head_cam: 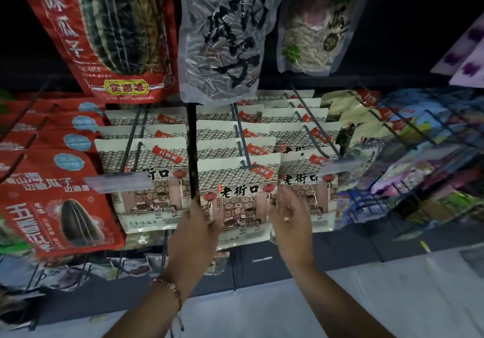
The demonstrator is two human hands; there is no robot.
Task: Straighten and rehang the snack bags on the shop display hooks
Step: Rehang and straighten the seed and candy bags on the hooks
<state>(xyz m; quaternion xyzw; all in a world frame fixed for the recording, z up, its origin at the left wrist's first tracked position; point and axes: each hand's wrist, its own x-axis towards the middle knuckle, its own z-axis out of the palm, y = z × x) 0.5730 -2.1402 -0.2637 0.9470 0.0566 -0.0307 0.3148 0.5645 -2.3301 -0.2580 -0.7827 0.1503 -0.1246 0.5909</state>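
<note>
Broadly, the display rack (366, 80) fills the view, its dark hooks carrying rows of snack bags. Biggest are the red seed bags (52, 180) at the rack's left edge and the large bags hanging along its top edge, among them a clear seed bag (222, 36). Across the middle run three columns of cream bags printed with a street scene; the front cream bag (233, 193) of the centre column hangs on its hook (239, 133) just beside the neighbouring column at the right (303, 193). The left hand (196, 233) lies against this bag's left edge, fingers straight and close together, touching rather than gripping. The right hand (290, 222) sits at the bag's right edge, fingers relaxed and slightly spread, holding nothing; whether it touches the bag I cannot tell. Judging by this, the step is squaring the front bag. To do it well, press both side edges evenly, level the bottom edge with its neighbours, and avoid tugging down on the hook hole.
</note>
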